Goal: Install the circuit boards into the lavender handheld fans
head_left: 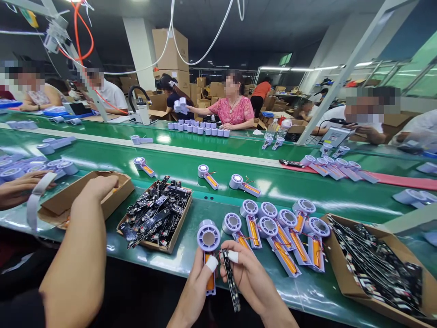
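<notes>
Nearest, the left hand (193, 291) grips a purple fan (208, 238) by its handle, thumb over the side and fingers curled behind. The fan is upright, round head above, open handle towards the wearer, which leaves the orange insert (210, 287) in view. The right hand (254, 278) pinches a narrow circuit board (231, 282) near its upper end, between thumb and fingers, lower end hanging free. It is held just beside the handle, apparently so both parts can be seen together. Both hands are closed on their items; white wraps cover a digit on each, probably as protection.

Just beyond, on the green bench (201, 209), more fans (268, 226) lie in a close group, open handles up, probably for easy reach. To the right, a carton (336, 264) holds boards with wires; to the left, a second carton (164, 246) holds loose boards heaped above its rim. The low walls seem to keep the small parts together. Further left, a co-worker's arm (83, 241) reaches into another cardboard box (118, 199); its fingertips are hidden.

Farther out, separate fans lie on the green belt (170, 175). Across it, a person in a pink top (235, 109) sits behind closely set rows of round purple pieces (200, 129)
</notes>
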### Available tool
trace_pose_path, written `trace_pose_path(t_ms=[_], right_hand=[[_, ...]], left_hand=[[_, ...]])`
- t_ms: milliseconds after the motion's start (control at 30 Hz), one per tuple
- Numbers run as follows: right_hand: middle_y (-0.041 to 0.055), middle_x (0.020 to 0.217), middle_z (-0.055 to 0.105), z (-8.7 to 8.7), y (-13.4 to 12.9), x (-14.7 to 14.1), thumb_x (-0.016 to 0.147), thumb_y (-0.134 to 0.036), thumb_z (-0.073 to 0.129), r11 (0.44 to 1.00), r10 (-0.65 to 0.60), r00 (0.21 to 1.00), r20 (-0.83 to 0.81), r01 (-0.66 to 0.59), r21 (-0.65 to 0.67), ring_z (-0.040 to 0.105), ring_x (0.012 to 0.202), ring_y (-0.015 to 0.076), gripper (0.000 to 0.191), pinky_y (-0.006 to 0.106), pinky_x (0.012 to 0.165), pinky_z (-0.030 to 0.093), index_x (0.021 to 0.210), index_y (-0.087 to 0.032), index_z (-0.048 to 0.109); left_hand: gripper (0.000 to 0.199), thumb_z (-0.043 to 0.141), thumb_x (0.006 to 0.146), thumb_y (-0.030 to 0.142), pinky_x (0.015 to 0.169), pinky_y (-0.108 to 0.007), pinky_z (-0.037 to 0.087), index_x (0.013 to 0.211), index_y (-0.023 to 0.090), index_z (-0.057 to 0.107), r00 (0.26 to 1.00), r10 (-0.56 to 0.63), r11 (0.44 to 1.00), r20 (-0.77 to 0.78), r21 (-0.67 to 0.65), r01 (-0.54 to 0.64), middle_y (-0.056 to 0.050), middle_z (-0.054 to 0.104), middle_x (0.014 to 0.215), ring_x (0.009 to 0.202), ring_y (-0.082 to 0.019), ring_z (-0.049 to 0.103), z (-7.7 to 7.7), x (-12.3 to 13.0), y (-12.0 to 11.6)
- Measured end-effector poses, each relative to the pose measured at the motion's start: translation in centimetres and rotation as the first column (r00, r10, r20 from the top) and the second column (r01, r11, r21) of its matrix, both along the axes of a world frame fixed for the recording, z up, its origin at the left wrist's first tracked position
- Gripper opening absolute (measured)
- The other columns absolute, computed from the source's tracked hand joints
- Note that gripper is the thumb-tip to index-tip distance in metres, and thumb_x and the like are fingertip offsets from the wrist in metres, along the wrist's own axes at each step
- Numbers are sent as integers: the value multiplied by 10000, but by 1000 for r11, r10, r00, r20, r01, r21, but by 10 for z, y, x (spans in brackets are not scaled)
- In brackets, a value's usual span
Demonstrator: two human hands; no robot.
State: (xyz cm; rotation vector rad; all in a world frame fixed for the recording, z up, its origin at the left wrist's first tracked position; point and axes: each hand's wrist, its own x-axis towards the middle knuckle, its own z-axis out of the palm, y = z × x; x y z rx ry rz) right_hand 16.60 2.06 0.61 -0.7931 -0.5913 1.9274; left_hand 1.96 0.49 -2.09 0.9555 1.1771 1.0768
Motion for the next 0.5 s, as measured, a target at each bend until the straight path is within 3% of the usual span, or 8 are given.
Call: trace_pose_path(t_ms=[67, 100, 200, 267, 367, 467, 500], right_hand=[[10, 753, 594, 0, -3, 0, 771, -273, 614, 1000, -15, 1000, -17, 15, 10, 554, 596, 122, 186, 243, 542, 430, 930, -175, 619], [4, 747, 582, -1, -4, 0, 788, -290, 613, 999, -23, 1000, -7, 23, 24, 540, 595, 120, 187, 242, 538, 426, 939, -178, 614], [-10, 771, 556, -2, -6, 0, 779, -348, 682, 995, -28, 989, 145, 13, 102, 487, 579, 104, 262, 229, 510, 403, 968, -194, 587], [-15, 805, 542, -5, -4, 0, 743, -343, 726, 986, -56, 945, 323, 1, 167, 460, 571, 98, 348, 214, 473, 373, 1018, -210, 559], [-10, 823, 555, -8, 0, 6, 801, -309, 656, 950, -176, 768, 616, -31, 310, 481, 580, 115, 316, 226, 479, 368, 1084, -231, 538], [16, 794, 623, -5, 4, 15, 899, -275, 524, 842, -318, 465, 826, -262, 472, 541, 629, 158, 96, 271, 566, 378, 941, -239, 602], [22, 765, 635, -2, 4, 18, 917, -265, 493, 793, -355, 371, 858, -367, 486, 551, 638, 173, 127, 282, 577, 362, 879, -241, 612]], left_hand=[[466, 544, 891, 472, 1141, -367, 228, 1294, 239, 519, 995, -16, 1000, -103, 3, 16, -72, 530, 1386, 1388, -257, 336, 2, -2, 0], [455, 518, 902, 472, 1139, -373, 233, 1291, 237, 523, 991, -29, 1000, -129, 2, 29, -74, 520, 1401, 1384, -261, 346, 3, -2, 0], [416, 470, 919, 449, 1058, -344, 347, 1260, 224, 547, 983, -13, 1000, -185, 11, 16, -79, 581, 1326, 1283, -259, 466, 6, -1, 2], [410, 457, 920, 428, 920, -312, 440, 1261, 214, 536, 975, 16, 1000, -220, 3, -15, -78, 646, 1184, 1106, -244, 578, 7, 0, 3], [377, 433, 927, 413, 720, -279, 462, 1226, 207, 534, 964, 29, 999, -265, -19, -36, -37, 666, 923, 800, -202, 603, 9, 0, 5], [329, 436, 928, 395, 732, -276, 446, 1176, 210, 548, 950, 38, 999, -309, 16, -35, -19, 638, 884, 774, -191, 573, 12, -1, 7], [327, 447, 923, 389, 758, -280, 443, 1179, 211, 546, 947, 42, 999, -318, 32, -34, -25, 639, 916, 809, -197, 576, 13, -1, 7]])
